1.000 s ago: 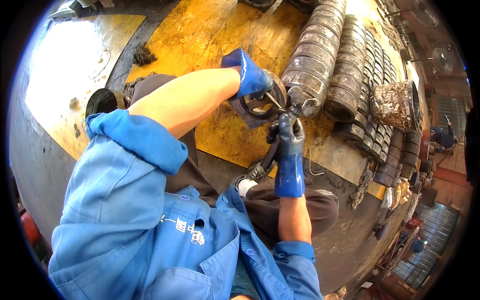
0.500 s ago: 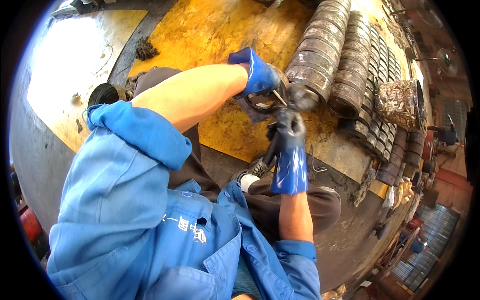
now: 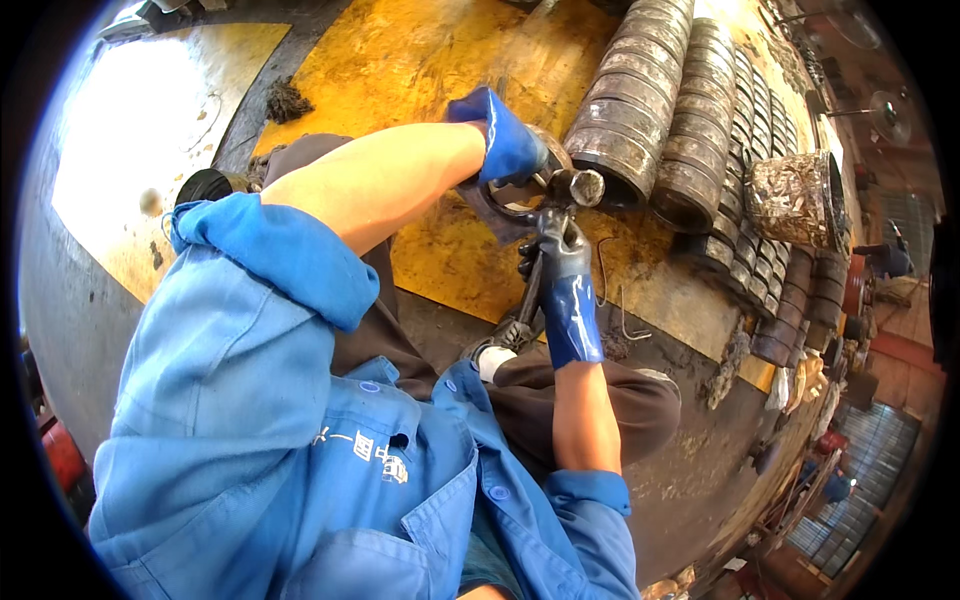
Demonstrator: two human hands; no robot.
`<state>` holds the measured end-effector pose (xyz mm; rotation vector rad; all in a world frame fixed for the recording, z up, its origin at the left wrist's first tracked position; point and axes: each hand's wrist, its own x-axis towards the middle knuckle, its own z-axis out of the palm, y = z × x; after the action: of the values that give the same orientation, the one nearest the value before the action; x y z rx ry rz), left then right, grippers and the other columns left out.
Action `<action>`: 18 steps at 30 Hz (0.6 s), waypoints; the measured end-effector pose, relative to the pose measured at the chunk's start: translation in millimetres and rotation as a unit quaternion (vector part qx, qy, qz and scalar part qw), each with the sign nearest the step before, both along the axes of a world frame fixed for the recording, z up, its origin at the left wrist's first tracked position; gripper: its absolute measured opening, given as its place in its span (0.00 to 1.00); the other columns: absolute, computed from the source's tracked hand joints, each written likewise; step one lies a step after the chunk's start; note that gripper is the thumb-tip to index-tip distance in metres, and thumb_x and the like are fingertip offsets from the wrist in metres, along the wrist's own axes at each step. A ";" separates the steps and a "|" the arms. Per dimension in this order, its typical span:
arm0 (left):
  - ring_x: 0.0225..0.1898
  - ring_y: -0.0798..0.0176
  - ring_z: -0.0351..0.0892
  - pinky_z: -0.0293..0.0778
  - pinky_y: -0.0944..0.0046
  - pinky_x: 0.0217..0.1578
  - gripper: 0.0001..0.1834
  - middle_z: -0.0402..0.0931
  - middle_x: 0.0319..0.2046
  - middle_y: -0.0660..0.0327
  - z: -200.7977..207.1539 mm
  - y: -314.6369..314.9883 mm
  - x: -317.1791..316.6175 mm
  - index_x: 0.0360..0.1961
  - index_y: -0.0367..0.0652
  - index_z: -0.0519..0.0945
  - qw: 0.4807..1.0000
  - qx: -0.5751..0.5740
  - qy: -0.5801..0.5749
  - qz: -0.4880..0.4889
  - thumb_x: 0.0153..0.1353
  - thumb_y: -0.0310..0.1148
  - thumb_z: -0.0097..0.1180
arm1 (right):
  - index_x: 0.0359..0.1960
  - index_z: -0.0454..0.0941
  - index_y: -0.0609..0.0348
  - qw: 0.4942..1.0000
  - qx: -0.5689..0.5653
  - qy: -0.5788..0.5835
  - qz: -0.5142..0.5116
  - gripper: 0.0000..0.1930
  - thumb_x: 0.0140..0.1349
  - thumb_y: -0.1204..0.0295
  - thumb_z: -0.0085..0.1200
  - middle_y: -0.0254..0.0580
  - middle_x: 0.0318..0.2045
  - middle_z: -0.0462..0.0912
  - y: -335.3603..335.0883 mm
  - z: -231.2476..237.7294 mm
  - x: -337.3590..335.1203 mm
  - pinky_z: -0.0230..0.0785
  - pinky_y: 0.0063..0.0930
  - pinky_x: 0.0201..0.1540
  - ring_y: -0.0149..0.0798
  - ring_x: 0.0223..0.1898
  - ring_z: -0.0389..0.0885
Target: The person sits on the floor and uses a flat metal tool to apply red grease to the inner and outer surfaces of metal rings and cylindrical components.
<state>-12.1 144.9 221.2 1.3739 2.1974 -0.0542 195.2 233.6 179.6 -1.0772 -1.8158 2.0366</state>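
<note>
My right hand [image 3: 562, 245], in a blue glove with a dark palm, is closed round the handle of a hammer [image 3: 578, 187]. The handle [image 3: 531, 295] runs down below the fist. My left hand [image 3: 515, 150], in a similar glove, is bent over beside a dark metal ring [image 3: 510, 207]. Its fingers are mostly hidden by the cuff and wrist; it seems to grip something at the ring that I cannot make out. The hammer head is close to the ring's right side, overlapping it in view; whether they touch I cannot tell.
Rows of stacked dark metal rings [image 3: 640, 95] lie to the right on a yellow, oil-stained sheet [image 3: 440, 70]. A tin of metal scraps [image 3: 790, 200] stands beyond them. Bent wire hooks [image 3: 622, 300] are near my right hand. A dark rag [image 3: 288, 100] lies far left.
The hammer head, blurred before, now shows sharply and sits slightly left and higher. My right hand has shifted a little left and up. A thin rod seen by my left glove is now mostly hidden.
</note>
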 end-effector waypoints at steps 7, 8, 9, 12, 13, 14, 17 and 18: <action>0.34 0.50 0.80 0.75 0.55 0.35 0.12 0.80 0.30 0.53 -3.2 -7.5 -8.5 0.35 0.49 0.83 0.999 -0.016 0.032 0.016 0.47 0.32 0.59 | 0.47 0.74 0.69 0.985 0.105 0.134 0.000 0.18 0.59 0.68 0.57 0.45 0.29 0.82 0.1 63.9 -5.2 0.71 0.21 0.26 0.30 0.26 0.80; 0.34 0.50 0.80 0.74 0.55 0.35 0.12 0.80 0.29 0.53 -3.5 -5.6 -7.0 0.35 0.49 0.83 0.999 -0.015 0.030 0.014 0.47 0.32 0.59 | 0.47 0.74 0.70 0.982 0.108 0.156 0.009 0.19 0.59 0.68 0.56 0.46 0.28 0.82 -4.9 76.1 -2.9 0.71 0.22 0.26 0.31 0.25 0.80; 0.34 0.50 0.80 0.74 0.55 0.35 0.12 0.80 0.29 0.53 -3.8 -3.1 -5.2 0.35 0.49 0.83 0.999 -0.013 0.028 0.010 0.46 0.32 0.59 | 0.46 0.74 0.67 0.973 0.013 0.232 0.017 0.16 0.62 0.67 0.54 0.44 0.27 0.82 6.4 43.9 -2.5 0.70 0.21 0.25 0.31 0.23 0.78; 0.34 0.50 0.80 0.74 0.55 0.35 0.12 0.80 0.29 0.53 0.9 -1.7 0.1 0.35 0.48 0.83 1.000 -0.009 0.027 0.007 0.46 0.32 0.59 | 0.45 0.75 0.61 0.987 0.118 0.091 0.062 0.13 0.66 0.65 0.48 0.42 0.26 0.80 -2.7 0.8 3.6 0.71 0.23 0.22 0.33 0.21 0.78; 0.34 0.50 0.80 0.74 0.54 0.35 0.11 0.80 0.29 0.53 2.0 5.9 4.2 0.35 0.48 0.83 1.000 -0.004 0.022 -0.004 0.46 0.32 0.59 | 0.44 0.74 0.59 0.993 0.028 0.069 0.089 0.14 0.65 0.61 0.49 0.41 0.23 0.79 7.8 -22.2 5.3 0.70 0.25 0.19 0.33 0.18 0.76; 0.34 0.50 0.80 0.74 0.54 0.35 0.11 0.80 0.29 0.53 1.1 2.4 -1.3 0.35 0.48 0.83 1.000 -0.006 0.023 0.002 0.46 0.32 0.59 | 0.43 0.74 0.59 0.994 -0.070 -0.070 0.054 0.16 0.65 0.59 0.51 0.40 0.20 0.77 -14.7 9.0 -7.2 0.69 0.26 0.17 0.33 0.16 0.75; 0.34 0.50 0.80 0.74 0.54 0.35 0.11 0.80 0.29 0.53 -0.8 -2.6 -3.0 0.35 0.48 0.83 1.000 -0.005 0.017 0.007 0.46 0.32 0.59 | 0.41 0.74 0.60 0.993 -0.091 -0.065 0.028 0.18 0.63 0.56 0.53 0.39 0.17 0.75 -26.5 10.2 -12.5 0.67 0.27 0.15 0.34 0.13 0.72; 0.34 0.50 0.80 0.74 0.54 0.35 0.11 0.80 0.29 0.53 -0.1 -5.2 -5.4 0.35 0.48 0.83 1.000 -0.005 0.017 0.010 0.46 0.32 0.59 | 0.41 0.74 0.60 0.993 -0.092 -0.066 0.030 0.18 0.63 0.56 0.53 0.39 0.17 0.75 -29.9 8.9 -13.2 0.67 0.27 0.15 0.34 0.13 0.72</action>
<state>-17.4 139.7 221.0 1.3553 2.2358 -0.0824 182.0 203.7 188.5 -1.2481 -1.7688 2.2555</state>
